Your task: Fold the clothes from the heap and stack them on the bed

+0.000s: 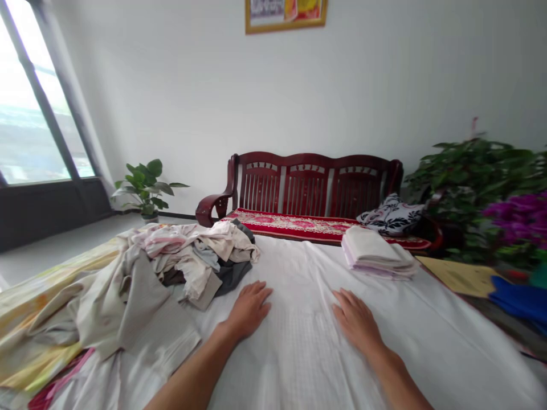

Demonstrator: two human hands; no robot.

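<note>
My left hand (250, 307) lies flat on a white cloth (299, 353) spread over the table, fingers stretched forward and holding nothing. Just left of it is a heap of crumpled clothes (162, 279) in grey, beige, pink and dark tones. My right hand (355, 319) rests palm down on the same cloth, its fingers extended and slightly apart. Shallow creases run through the cloth between the two hands. Beyond my right hand sits a neat stack of folded white and pale lilac fabric (376, 253).
A dark red wooden bench (307, 182) with a red patterned cover stands behind the table, a black-and-white cushion (391, 215) on its right end. Yellowish paper or board (457, 274) and blue cloth (519, 299) lie at the right edge. Potted plants (147, 185) flank the bench.
</note>
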